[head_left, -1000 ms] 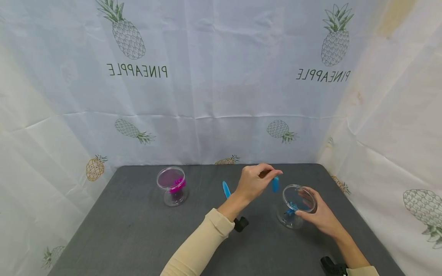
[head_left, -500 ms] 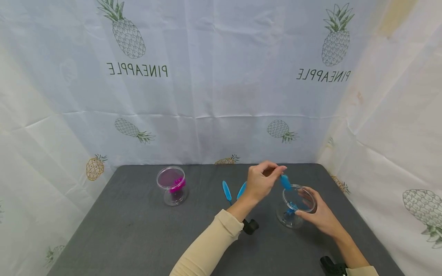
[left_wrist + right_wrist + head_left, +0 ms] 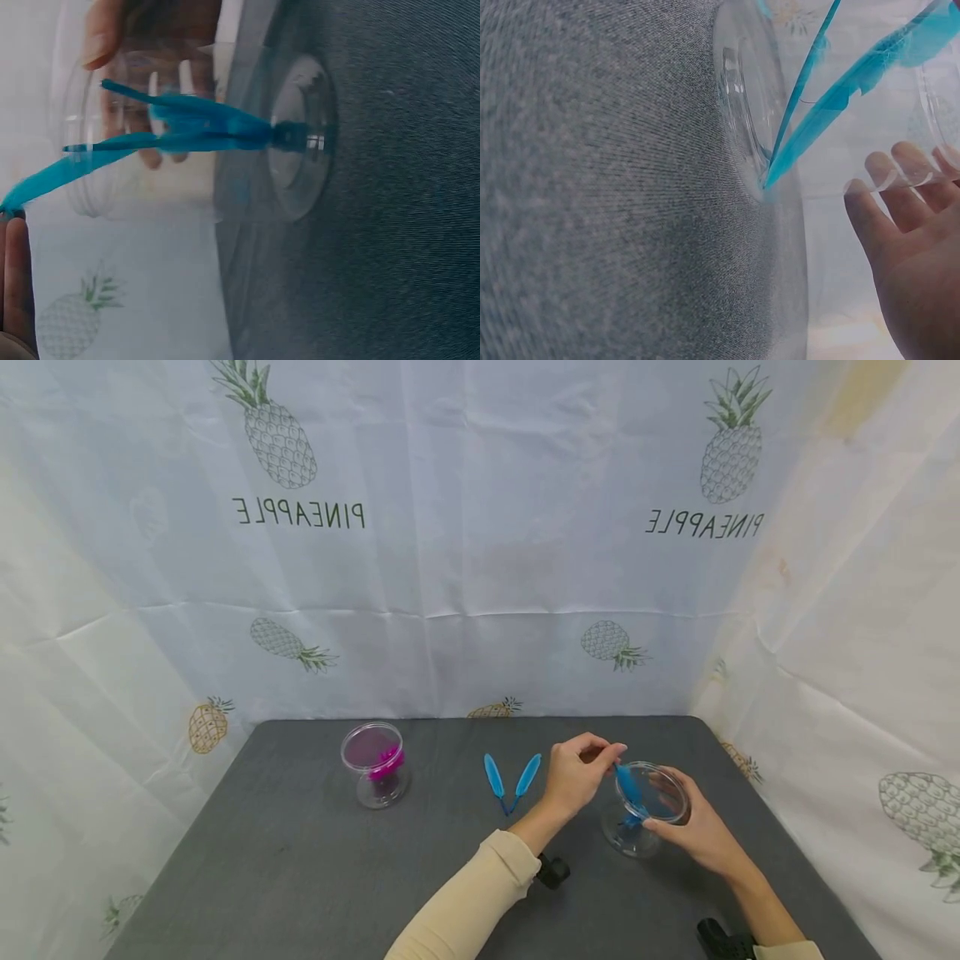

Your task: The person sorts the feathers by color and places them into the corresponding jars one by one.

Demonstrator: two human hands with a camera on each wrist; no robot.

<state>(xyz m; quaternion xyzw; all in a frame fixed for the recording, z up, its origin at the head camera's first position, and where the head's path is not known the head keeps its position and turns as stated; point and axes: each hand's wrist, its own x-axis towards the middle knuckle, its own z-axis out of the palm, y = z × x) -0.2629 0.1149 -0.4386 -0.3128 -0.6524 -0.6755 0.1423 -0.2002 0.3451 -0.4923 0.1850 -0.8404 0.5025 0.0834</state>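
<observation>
My left hand (image 3: 577,777) pinches the tip of a blue feather (image 3: 628,785), which hangs down over the mouth of a clear footed cup (image 3: 626,843). In the left wrist view the held feather (image 3: 64,176) slants across the cup's rim, its lower part going inside. Other blue feathers (image 3: 202,124) stand in that cup, narrowing toward its foot. My right hand (image 3: 697,827) grips the side of the cup near the rim, fingers around the clear wall, as the right wrist view also shows with the right hand (image 3: 915,247). The cup stands upright on the table.
Two blue feathers (image 3: 493,775) lie in a V on the dark table (image 3: 300,860), left of my left hand. Farther left stands another clear footed cup (image 3: 375,795) with magenta feathers (image 3: 386,763) inside. A pineapple-print curtain (image 3: 480,560) hangs behind the table.
My left hand has moved right and then lowered, taking the blue feather from beside the cup into its mouth. The two feathers on the table are now uncovered. My right hand stays put.
</observation>
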